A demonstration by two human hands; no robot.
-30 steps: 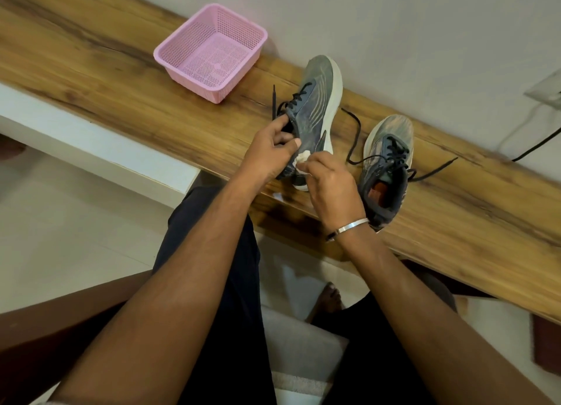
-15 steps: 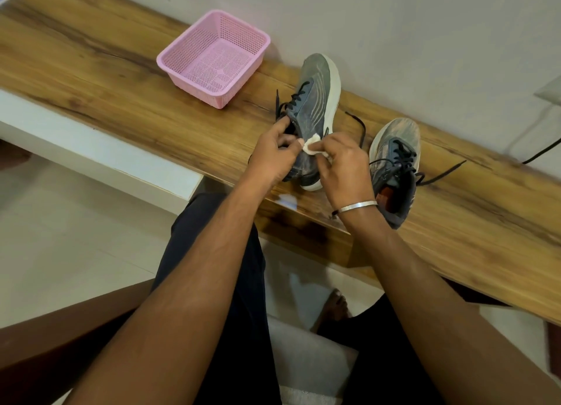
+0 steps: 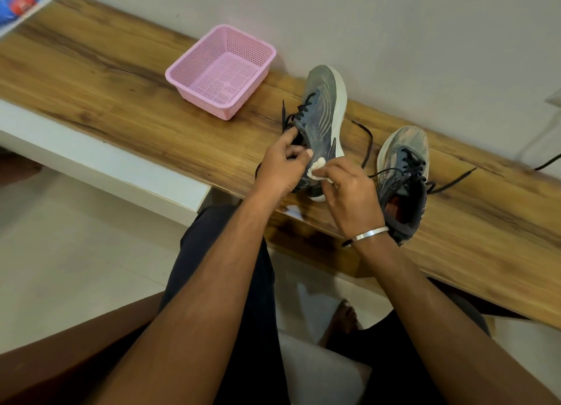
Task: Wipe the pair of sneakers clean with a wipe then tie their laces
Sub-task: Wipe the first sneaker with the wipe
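While the left hand (image 3: 283,167) grips the heel end of the left sneaker (image 3: 321,122) and keeps it tipped on its side on the desk (image 3: 121,101), the right hand (image 3: 349,192) pinches a small crumpled white wipe (image 3: 317,169) in its fingers (image 3: 331,172) and presses it on the grey side of this shoe, near the heel. I judge that the task is in its first part: the wiping of one shoe is going on, the right sneaker (image 3: 403,174) stands alone just beside the right wrist and nobody touches it, and the black laces (image 3: 368,143) of both shoes lie loose on the wood, so all the tying is left. The sneakers are grey-blue with pale streaks on the upper and a white sole; if the streaks are pattern or dirt, I cannot tell. A pink basket (image 3: 188,67) stands further left on the desk, apart from the shoes.
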